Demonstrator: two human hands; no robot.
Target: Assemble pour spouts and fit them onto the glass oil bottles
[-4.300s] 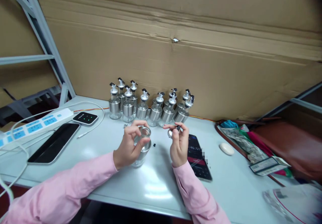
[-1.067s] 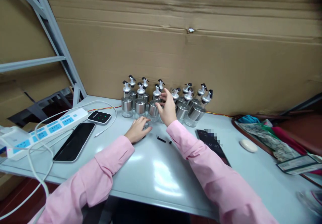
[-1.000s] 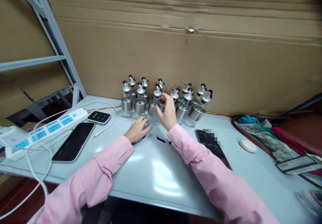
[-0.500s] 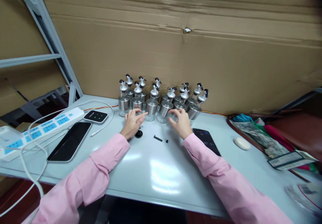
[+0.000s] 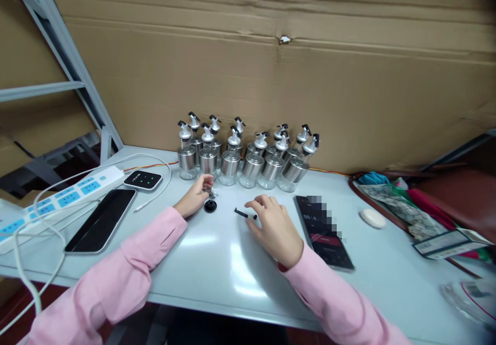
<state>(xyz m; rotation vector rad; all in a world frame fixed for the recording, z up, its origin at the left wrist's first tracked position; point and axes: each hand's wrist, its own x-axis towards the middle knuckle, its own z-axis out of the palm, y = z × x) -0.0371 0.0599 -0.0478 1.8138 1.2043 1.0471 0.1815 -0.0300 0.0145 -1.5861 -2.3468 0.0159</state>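
My left hand [image 5: 196,196] has its fingers curled at a small silver spout piece [image 5: 212,192], which is partly hidden by them. Just below it lies a round black cap [image 5: 210,206]. My right hand [image 5: 273,225] hovers low over the table with thumb and fingers apart and nothing between them. Under its fingertips are a thin black lever [image 5: 241,213] and a tiny black plug [image 5: 254,217], the plug closest to the thumb and forefinger. Behind both hands stand several glass bottles [image 5: 231,165] with steel bands and silver pourer tops.
A phone showing a timer [image 5: 321,236] lies right of my right hand, with a white oval object [image 5: 372,218] beyond. At left are a dark phone [image 5: 101,221], a power strip [image 5: 70,195], a small black device [image 5: 143,179] and white cables. Cardboard [image 5: 256,87] rises behind the bottles.
My right hand has come back from the bottles towards me, over the small black parts. My left hand has drawn its fingers in around the silver spout piece. The view has shifted slightly.
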